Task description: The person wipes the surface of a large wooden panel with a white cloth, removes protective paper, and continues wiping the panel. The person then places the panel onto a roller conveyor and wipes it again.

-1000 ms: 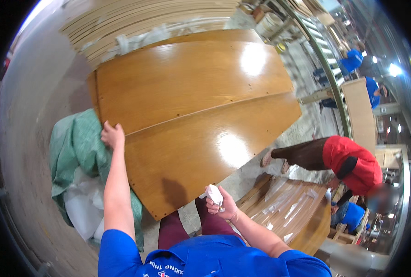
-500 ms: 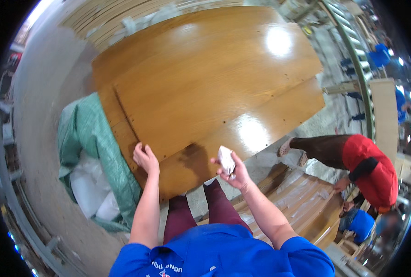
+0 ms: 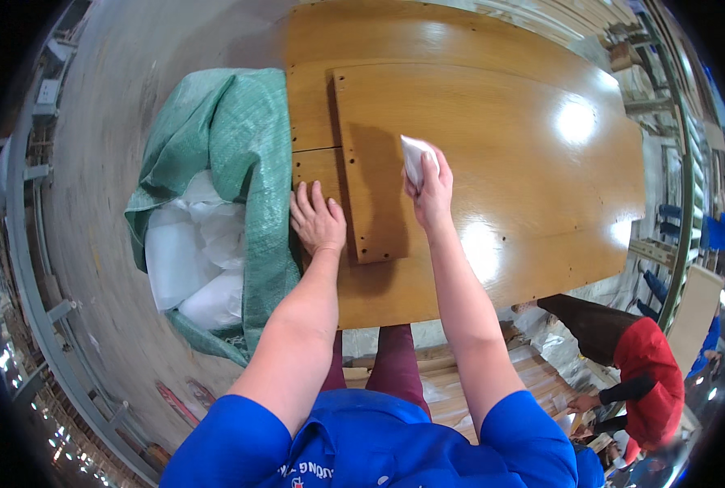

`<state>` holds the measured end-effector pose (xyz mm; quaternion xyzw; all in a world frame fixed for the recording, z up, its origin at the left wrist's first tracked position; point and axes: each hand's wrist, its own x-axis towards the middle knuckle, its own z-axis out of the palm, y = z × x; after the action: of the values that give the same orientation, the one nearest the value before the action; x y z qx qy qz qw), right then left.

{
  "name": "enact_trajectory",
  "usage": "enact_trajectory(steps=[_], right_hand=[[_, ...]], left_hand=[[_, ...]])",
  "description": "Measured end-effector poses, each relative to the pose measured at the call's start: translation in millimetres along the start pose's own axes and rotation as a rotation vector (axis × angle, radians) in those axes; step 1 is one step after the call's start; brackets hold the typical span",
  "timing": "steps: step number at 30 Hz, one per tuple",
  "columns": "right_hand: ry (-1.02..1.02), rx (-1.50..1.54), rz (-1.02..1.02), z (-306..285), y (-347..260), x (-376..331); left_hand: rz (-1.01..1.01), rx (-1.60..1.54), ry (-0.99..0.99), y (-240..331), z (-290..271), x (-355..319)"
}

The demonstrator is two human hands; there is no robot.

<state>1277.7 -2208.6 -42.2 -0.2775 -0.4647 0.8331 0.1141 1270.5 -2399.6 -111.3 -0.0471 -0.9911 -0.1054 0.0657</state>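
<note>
A varnished brown wooden panel (image 3: pixel 493 146) with small dark holes lies in front of me on top of another brown panel (image 3: pixel 314 49). My left hand (image 3: pixel 320 221) rests on the lower panel near its left edge, fingers spread and nothing in them. Above the upper panel, my right hand (image 3: pixel 433 195) is closed around a folded white cloth (image 3: pixel 416 158); whether it is cloth or paper is hard to make out. Its shadow falls on the wood.
Left of the panels stands a green woven sack (image 3: pixel 266 195) holding white foam sheeting (image 3: pixel 179 252). A co-worker in red (image 3: pixel 654 378) bends over wrapped boards (image 3: pixel 509 370) at the lower right. A roller conveyor (image 3: pixel 690 175) runs along the right.
My view has turned left, so the sack sits nearer the middle. My left hand has flattened onto the lower panel. The right hand, still holding the cloth, has reached farther forward over the upper panel.
</note>
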Motion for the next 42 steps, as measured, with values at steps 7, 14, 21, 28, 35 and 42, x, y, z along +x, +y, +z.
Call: enact_trajectory(steps=[7, 14, 21, 28, 35, 42], right_hand=[[0.119, -0.508, -0.397, 65.2, 30.5, 115.5], [0.247, -0.949, -0.453, 93.2, 41.0, 149.6], [0.329, -1.087, -0.452, 106.3, 40.1, 148.7], [0.335, -1.113, -0.412, 105.1, 41.3, 148.8], [0.312, -1.076, -0.379, 102.9, 43.8, 130.6], [0.299, -1.039, -0.419, 81.0, 55.6, 96.0]], left_hand=[[0.019, -0.034, -0.017, -0.4, -1.6, 3.8], [-0.035, -0.056, -0.128, -8.0, 0.7, 2.7], [-0.034, -0.113, -0.137, -10.1, -0.1, 4.8], [-0.02, -0.121, -0.129, -10.3, -0.2, 4.1], [-0.026, -0.096, -0.14, -11.1, 0.4, 3.7], [-0.012, -0.094, -0.097, -10.5, 1.2, 4.4]])
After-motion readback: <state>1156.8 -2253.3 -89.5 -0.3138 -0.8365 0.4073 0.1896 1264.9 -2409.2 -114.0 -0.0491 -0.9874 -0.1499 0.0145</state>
